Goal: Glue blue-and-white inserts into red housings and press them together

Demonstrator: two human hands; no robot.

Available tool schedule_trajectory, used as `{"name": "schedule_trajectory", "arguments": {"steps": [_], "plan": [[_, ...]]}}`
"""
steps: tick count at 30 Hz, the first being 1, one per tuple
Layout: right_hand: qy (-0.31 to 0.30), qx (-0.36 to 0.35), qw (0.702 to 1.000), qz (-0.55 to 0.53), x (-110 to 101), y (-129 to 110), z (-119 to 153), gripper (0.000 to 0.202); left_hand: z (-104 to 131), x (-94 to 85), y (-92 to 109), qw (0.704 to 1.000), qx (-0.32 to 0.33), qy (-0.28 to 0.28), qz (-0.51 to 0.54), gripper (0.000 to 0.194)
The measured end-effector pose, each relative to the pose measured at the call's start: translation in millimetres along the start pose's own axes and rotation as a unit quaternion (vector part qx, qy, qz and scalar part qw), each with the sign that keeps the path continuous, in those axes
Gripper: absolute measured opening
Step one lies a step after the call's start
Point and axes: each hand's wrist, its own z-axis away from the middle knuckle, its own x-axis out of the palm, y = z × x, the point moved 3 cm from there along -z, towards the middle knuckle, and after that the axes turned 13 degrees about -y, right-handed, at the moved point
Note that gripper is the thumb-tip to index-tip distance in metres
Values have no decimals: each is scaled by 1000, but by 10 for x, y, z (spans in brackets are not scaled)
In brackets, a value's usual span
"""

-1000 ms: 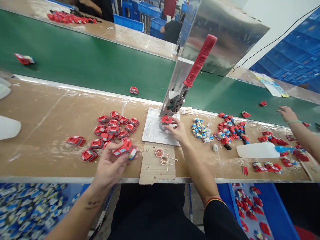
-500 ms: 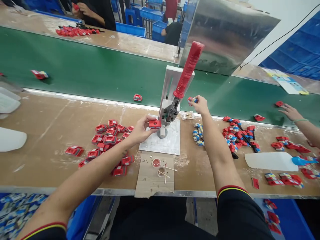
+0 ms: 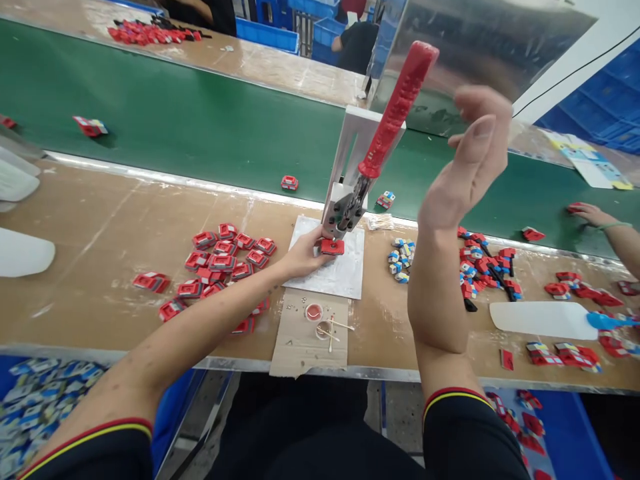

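My left hand [image 3: 306, 255] holds a small red plastic toy car part [image 3: 333, 247] under the plunger of a hand-operated toggle press [image 3: 345, 207]. The press stands on a white base plate [image 3: 353, 267], and its red lever handle [image 3: 400, 107] slants upward. My right hand [image 3: 467, 160] is raised to the right of the handle, a little apart from it, blurred, with its fingers loosely bent and nothing visible in them. A red, white and blue toy piece [image 3: 385, 199] lies on the green conveyor belt [image 3: 200, 127] just past the press.
Red car parts [image 3: 223, 261] are heaped left of the press. White-and-blue pieces [image 3: 400, 260] and red pieces with black sticks [image 3: 487, 267] lie right. Small cups [image 3: 314, 312] and cotton swabs [image 3: 343, 325] sit on cardboard [image 3: 290, 357]. Another person's hand [image 3: 593, 215] reaches over the belt.
My right hand has let go of the red, white and blue piece onto the belt and risen beside the lever. My left hand has brought the red part under the plunger.
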Motion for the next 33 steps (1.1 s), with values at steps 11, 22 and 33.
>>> {"name": "schedule_trajectory", "arguments": {"steps": [11, 22, 33], "plan": [[-195, -6, 931, -308, -64, -1036, 558, 54, -4, 24, 8, 1000, 17, 7, -14, 30], [-358, 381, 723, -453, 305, -1134, 1480, 59, 47, 38, 130, 997, 36, -14, -62, 25], [-420, 255, 862, -125, 394, -671, 1504, 50, 24, 11, 38, 997, 25, -19, -73, 19]]}}
